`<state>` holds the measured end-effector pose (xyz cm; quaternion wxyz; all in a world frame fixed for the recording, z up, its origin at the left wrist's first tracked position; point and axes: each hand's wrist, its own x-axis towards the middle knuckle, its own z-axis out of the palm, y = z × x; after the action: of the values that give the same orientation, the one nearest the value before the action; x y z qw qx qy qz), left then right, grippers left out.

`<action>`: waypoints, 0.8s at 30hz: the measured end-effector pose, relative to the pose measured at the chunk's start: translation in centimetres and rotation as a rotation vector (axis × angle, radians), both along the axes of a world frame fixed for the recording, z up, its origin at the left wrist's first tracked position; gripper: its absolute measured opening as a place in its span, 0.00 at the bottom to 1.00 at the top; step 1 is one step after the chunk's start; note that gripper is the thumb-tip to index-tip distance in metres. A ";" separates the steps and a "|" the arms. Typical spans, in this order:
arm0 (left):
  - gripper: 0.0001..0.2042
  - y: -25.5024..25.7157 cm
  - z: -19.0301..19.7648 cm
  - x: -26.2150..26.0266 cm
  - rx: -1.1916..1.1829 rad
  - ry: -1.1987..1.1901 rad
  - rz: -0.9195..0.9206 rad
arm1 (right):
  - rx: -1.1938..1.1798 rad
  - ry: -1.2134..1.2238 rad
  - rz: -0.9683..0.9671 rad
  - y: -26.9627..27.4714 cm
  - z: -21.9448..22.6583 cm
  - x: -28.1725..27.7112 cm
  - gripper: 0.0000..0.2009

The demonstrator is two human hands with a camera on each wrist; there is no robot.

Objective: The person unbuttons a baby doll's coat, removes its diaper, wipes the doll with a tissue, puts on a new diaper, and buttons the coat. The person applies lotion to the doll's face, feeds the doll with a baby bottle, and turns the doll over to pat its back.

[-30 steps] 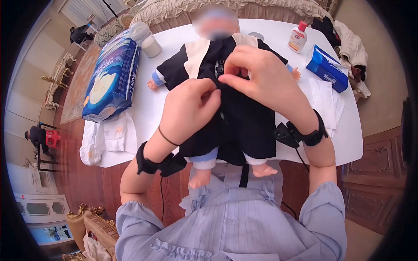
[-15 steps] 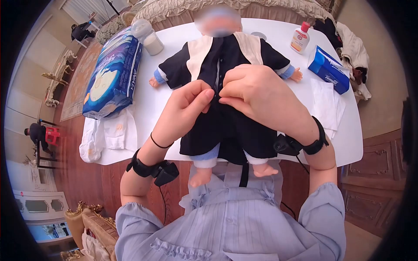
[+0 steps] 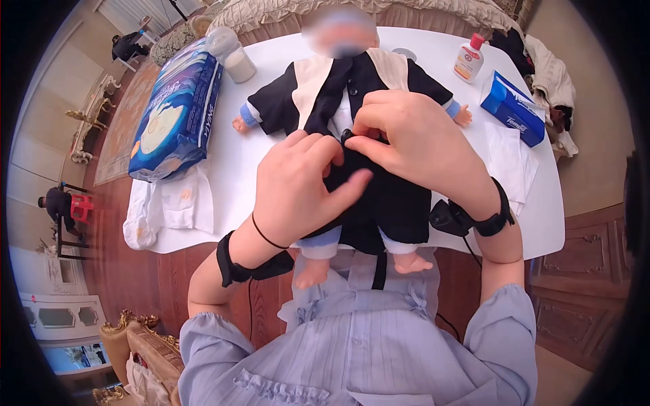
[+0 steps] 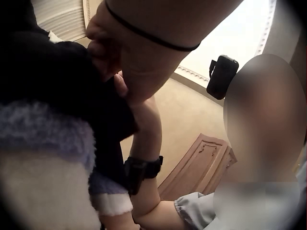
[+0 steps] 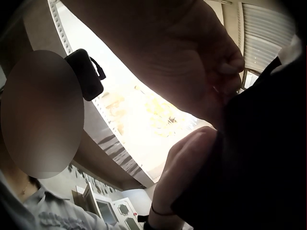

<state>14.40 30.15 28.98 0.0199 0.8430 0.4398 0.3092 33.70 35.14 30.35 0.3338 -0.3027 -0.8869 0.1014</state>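
A baby doll in a black outfit (image 3: 399, 193) with cream front panels lies on its back on a white table (image 3: 233, 159). My right hand (image 3: 423, 139) pinches the outfit's front edge between thumb and forefinger, right at a dark button (image 3: 347, 134). Opposite it, my left hand (image 3: 298, 186) has its fingers curled over the other front edge, their tips hidden, while the thumb stretches out to the right over the cloth. Between the two edges the front gapes, and a white layer (image 3: 340, 116) shows. Another button (image 3: 352, 90) sits higher up.
On the left are a blue diaper pack (image 3: 172, 111), a bottle with a clear cap (image 3: 237, 64) and folded white cloths (image 3: 183, 203). A red-capped bottle (image 3: 468, 59), a blue tissue pack (image 3: 512, 111) and white tissues (image 3: 511, 162) lie on the right.
Both hands first moved down the outfit's front, then slightly back up. The left thumb has spread from its fingers, and the front now gapes wider. The doll stays in place.
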 end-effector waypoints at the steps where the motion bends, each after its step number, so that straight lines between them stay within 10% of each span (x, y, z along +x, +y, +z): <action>1: 0.14 0.2 -0.6 -0.1 0.040 -0.010 0.014 | 0.001 -0.001 -0.001 0.0 0.1 0.1 0.09; 12: 0.07 -1.6 -0.4 -3.1 -0.924 -0.824 -0.105 | 0.079 -0.069 0.101 -2.4 0.9 -0.5 0.10; 24: 0.07 -1.7 -0.7 -2.7 -0.665 -0.638 -0.042 | 0.091 -0.031 0.185 -2.3 0.0 -1.4 0.05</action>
<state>11.74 28.46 28.26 0.4300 0.6623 0.4698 0.3947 32.32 32.84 30.36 0.3227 -0.2054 -0.9198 0.0870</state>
